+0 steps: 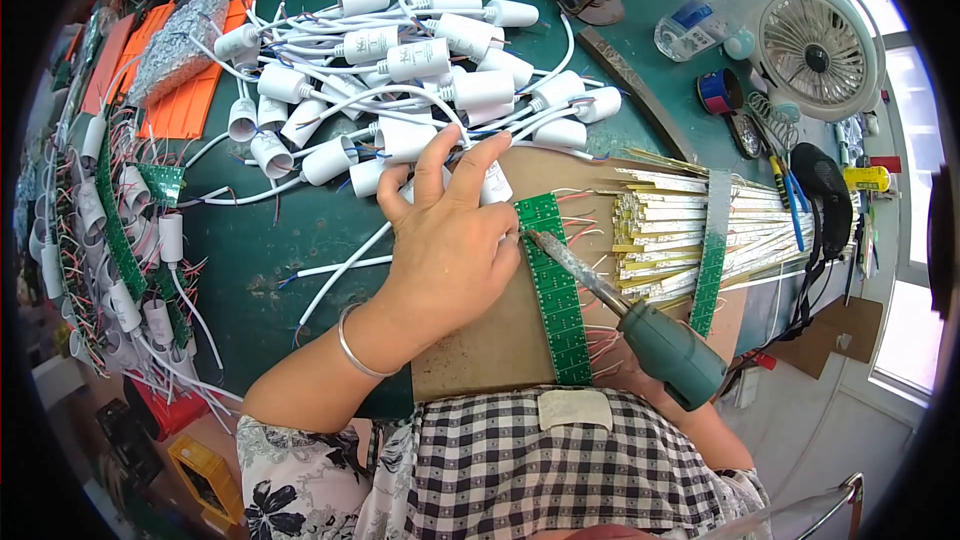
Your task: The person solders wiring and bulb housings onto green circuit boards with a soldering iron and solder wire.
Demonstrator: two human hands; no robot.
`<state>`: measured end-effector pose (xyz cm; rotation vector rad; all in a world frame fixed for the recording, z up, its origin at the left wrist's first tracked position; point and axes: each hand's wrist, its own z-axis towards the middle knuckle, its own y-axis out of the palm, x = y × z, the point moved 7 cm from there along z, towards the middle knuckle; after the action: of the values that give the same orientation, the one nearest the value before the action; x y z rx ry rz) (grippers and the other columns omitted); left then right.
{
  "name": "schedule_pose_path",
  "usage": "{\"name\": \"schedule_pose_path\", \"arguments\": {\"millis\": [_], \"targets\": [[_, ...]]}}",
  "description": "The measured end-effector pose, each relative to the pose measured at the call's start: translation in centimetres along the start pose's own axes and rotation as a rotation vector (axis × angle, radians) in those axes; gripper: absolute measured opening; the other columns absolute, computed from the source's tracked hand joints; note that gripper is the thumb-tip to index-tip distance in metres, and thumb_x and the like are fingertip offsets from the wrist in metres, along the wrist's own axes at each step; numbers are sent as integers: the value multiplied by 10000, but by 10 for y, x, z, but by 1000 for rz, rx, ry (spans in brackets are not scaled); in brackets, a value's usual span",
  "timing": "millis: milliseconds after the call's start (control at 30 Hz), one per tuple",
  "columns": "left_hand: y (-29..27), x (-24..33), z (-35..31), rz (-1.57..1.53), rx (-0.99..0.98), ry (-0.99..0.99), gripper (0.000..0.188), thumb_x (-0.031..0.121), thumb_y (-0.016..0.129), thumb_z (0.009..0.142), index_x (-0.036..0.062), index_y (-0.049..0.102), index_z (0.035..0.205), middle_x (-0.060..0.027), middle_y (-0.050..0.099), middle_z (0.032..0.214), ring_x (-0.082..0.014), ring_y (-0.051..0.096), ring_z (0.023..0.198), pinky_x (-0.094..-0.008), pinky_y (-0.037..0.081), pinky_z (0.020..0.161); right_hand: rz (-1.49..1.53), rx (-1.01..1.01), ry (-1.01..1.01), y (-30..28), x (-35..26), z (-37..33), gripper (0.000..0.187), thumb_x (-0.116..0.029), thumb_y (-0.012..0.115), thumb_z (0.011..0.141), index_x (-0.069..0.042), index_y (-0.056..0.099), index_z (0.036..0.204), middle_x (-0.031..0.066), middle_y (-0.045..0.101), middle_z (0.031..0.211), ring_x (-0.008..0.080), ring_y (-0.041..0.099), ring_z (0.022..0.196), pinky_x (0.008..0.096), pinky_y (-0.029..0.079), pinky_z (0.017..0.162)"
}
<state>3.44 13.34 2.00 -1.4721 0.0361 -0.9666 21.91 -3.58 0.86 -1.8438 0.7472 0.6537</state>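
Green work surface (pixel 300 230), cluttered; brown board (pixel 500 340) at its near edge. On the board: narrow green circuit strip (pixel 557 290), lying lengthwise. Left hand (pixel 450 240): flat, fingers spread, pressing a white cylindrical capacitor (pixel 495 185) beside the strip's far end. Right hand: hidden under the soldering iron (pixel 640 325), grip wrapped round its green handle; tip touching the strip's left edge. Behind: heap of white wired capacitors (pixel 420 70); small fan (pixel 815 55); bundled pale strips (pixel 700 225).

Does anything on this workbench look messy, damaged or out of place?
Nothing looks damaged. The white cylindrical capacitors lie in a loose tangled heap of wires above the left hand, some overlapping the brown board. The long green circuit strip lies straight.
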Motion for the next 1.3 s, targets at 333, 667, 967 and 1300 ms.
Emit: {"name": "schedule_pose_path", "arguments": {"millis": [333, 667, 967, 1300], "targets": [[0, 2, 0, -11, 27, 0, 33, 113, 638, 668, 86, 635, 649, -83, 416, 1350, -357, 272, 1274, -540, 167, 946, -195, -105, 45, 4, 12, -6, 470, -73, 686, 726, 15, 494, 1145, 97, 617, 1024, 186, 615, 912, 277, 493, 794], [2, 2, 0, 13, 41, 2, 17, 105, 638, 645, 93, 626, 646, -66, 415, 1349, -353, 271, 1269, -531, 169, 944, 129, 69, 97, -1, 8, -7, 433, -74, 693, 708, -9, 543, 1109, 85, 623, 1015, 181, 613, 914, 278, 484, 811], [2, 2, 1, 10, 41, -1, 20, 108, 644, 642, 92, 634, 647, -65, 414, 1345, -349, 269, 1270, -532, 170, 942, -59, 188, -112, -3, -7, 1, 293, -42, 627, 728, -53, 615, 1021, 73, 638, 940, 224, 618, 860, 302, 490, 761], [2, 1, 0, 8, 38, -12, 20, 108, 643, 646, 92, 631, 645, -61, 416, 1343, -348, 267, 1275, -534, 170, 941, -146, 62, 10, -2, -11, 6, 319, -67, 631, 740, -61, 591, 1056, 62, 636, 973, 212, 609, 899, 294, 483, 795]]}}
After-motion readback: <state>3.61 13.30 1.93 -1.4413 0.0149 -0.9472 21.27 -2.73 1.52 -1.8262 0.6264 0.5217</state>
